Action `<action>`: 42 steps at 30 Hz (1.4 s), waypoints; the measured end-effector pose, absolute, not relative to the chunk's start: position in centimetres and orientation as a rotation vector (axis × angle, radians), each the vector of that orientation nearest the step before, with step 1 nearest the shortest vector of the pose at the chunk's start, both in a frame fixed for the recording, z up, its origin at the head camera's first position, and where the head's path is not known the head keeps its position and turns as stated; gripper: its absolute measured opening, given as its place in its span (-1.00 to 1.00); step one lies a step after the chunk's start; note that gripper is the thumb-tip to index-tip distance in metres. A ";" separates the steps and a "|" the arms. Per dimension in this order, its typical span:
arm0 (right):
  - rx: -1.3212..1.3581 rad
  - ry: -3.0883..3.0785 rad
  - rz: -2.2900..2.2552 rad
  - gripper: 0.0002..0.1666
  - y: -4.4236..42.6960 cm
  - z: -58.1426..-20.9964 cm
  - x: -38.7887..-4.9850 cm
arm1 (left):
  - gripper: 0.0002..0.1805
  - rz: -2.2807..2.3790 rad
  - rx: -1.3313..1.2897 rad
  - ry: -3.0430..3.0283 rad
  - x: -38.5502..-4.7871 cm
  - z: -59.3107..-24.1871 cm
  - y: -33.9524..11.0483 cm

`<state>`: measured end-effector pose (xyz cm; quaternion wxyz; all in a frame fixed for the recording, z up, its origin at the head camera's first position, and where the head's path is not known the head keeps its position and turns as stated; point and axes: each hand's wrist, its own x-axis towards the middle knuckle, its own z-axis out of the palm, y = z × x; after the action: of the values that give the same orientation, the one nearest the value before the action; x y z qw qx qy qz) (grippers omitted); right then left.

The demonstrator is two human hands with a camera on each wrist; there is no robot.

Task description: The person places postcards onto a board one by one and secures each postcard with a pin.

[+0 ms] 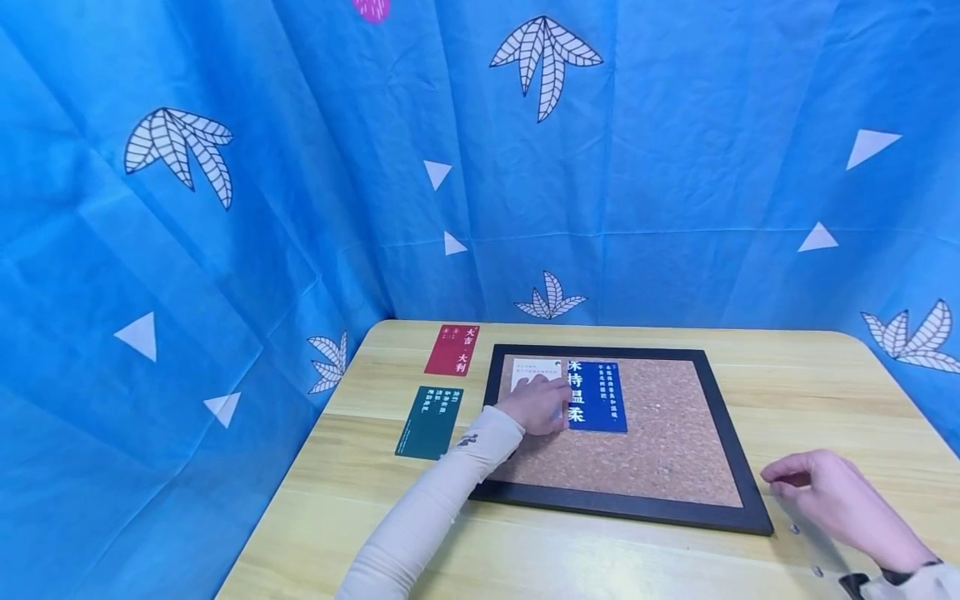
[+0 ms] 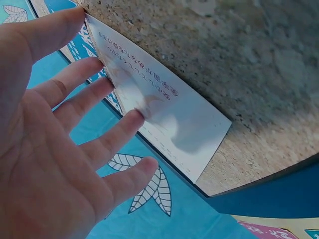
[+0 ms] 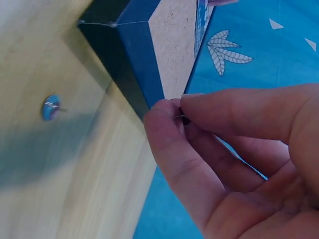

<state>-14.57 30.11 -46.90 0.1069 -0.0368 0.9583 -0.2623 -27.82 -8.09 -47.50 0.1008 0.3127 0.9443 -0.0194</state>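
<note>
A corkboard (image 1: 660, 450) in a black frame lies on the wooden table. My left hand (image 1: 538, 407) rests over a white card (image 2: 174, 109) at the board's far left, fingertips against its edge, fingers extended. Right beside that card lies a dark blue card (image 1: 606, 398) with white characters. To the right of the board, my right hand (image 1: 836, 500) is raised near the frame. Between its thumb and fingertips it pinches a small thumbtack (image 3: 185, 120); only the thin pin and a dark bit of it show.
Left of the board lie a red card (image 1: 450, 350) and a green card (image 1: 429, 423). A loose thumbtack (image 1: 795, 528) sits on the table near my right hand, with a second small tack (image 1: 817, 571) closer to me. Blue patterned cloth (image 1: 675, 167) hangs behind.
</note>
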 end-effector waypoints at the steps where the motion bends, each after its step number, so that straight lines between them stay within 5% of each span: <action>1: -0.120 2.817 -0.787 -0.82 30.0 -46.8 -14.7 | -0.55 -0.055 0.923 2.790 -27.8 -47.5 -8.1; 26: -0.380 2.700 -0.995 -0.51 27.6 -46.3 -17.4 | -0.58 -0.061 0.929 2.791 -27.8 -47.6 -8.0; 42: -0.296 2.645 -1.201 -0.74 26.7 -46.8 -19.4 | -0.57 -0.073 0.942 2.789 -28.0 -47.8 -8.1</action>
<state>-19.41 26.68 -46.81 0.1106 -0.1007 0.9003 -0.4087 -28.00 -8.07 -47.75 0.0984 0.3185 0.9425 -0.0245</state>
